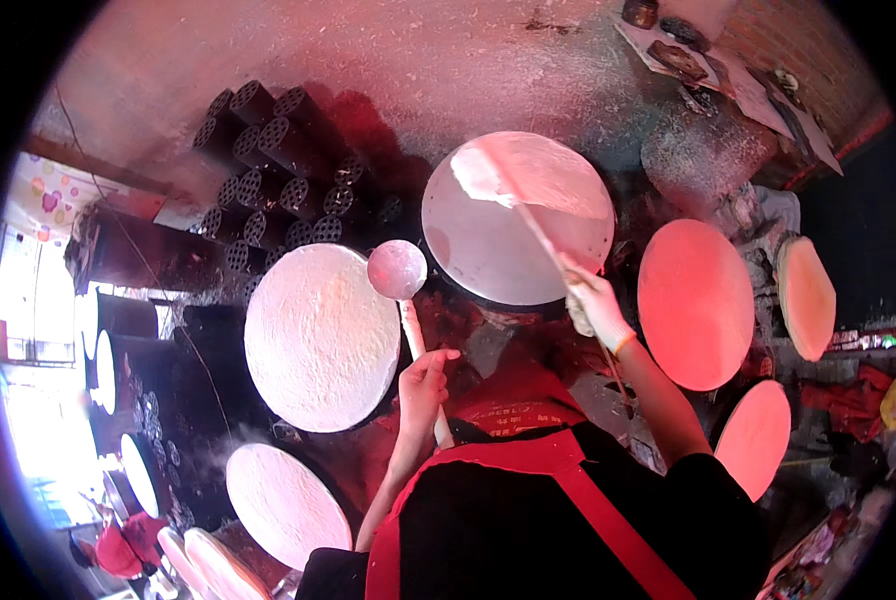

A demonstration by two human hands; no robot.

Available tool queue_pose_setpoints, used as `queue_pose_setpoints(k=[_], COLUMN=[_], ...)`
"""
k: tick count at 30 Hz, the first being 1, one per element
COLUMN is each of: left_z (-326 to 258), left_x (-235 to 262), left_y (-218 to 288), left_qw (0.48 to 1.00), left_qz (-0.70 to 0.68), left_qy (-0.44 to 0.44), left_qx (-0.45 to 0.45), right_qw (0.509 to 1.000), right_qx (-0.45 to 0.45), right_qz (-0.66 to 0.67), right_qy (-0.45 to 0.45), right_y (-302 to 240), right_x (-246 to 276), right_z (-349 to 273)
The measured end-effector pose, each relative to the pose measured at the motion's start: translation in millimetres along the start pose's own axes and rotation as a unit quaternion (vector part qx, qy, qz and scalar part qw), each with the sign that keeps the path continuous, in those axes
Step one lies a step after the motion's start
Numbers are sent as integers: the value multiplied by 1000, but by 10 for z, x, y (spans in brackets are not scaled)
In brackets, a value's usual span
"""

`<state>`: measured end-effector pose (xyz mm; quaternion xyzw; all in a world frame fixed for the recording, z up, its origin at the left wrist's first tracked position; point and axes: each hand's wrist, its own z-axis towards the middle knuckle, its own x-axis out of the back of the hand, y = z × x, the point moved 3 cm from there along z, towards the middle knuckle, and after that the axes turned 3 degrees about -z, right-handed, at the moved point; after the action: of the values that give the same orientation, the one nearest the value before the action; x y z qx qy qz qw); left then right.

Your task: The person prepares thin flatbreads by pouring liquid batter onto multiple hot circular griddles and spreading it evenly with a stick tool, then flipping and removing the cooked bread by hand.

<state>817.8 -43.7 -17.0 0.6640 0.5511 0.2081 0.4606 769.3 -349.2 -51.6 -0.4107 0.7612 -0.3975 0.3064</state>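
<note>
Sweeping should be kept light and level, the thin wooden stick [538,232] being clasped in the right hand [592,303] above white batter [476,176] on the round grey griddle [498,262], the pale, round-bowled ladle [398,270] gripped clear in the left hand [424,388].

Far left's walled off by briquettes [288,150]. Between left disc [320,340] and griddle [488,258], the way's mostly plugged by the ladle [398,270]. A slim slot's left before the right disc [696,305], kinda cramped near-side by the right hand [596,306]; the griddle's crossed by a stick [537,230].
</note>
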Motion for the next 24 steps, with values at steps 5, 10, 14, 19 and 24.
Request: queue_pose_setpoints(k=[5,10,14,19,24], left_z=[-143,-250,-318,-337,-498], left_x=[-172,-349,-395,-666,-900], left_y=[-16,-106,-211,-104,-69], left_qw=[997,990,985,979,972], left_qz=[-10,-20,-6,-4,-3], left_qy=[75,138,168,201,235], left_qx=[-3,-6,-25,-31,-26], right_qw=[993,991,971,974,964], right_qx=[24,16,-5,-8,10], right_qz=[-2,-112,-149,-158,-231], right_qy=[117,-73,-185,-164,-131], right_y=[-271,-326,-279,-386,-851], right_x=[399,226,388,1130,711], right_z=[387,694,409,799,1088])
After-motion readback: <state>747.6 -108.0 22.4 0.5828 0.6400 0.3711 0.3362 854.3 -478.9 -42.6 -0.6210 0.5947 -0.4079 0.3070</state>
